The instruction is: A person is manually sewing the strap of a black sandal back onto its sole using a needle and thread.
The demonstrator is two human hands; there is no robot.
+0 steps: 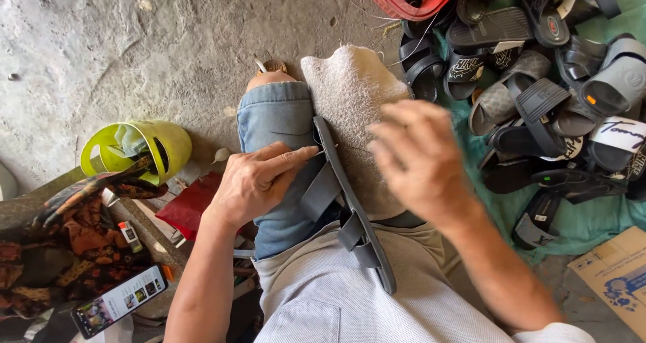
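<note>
Resting edge-up across your lap, the dark grey sandal [353,215] lies against a pale towel [350,94] draped over your knee, with its straps hanging to the left. Your left hand [259,181] pinches its rim with fingers narrowed, and seems to press a thin needle there, though that is too small to tell. Your right hand [417,161] hovers blurred over the towel, fingers loosely spread, holding nothing that shows. The sole looks light, rubbery and bendy, so it should be steadied best by the stiff edge near the straps. A heap of dark sandals [545,94] lies far right.
</note>
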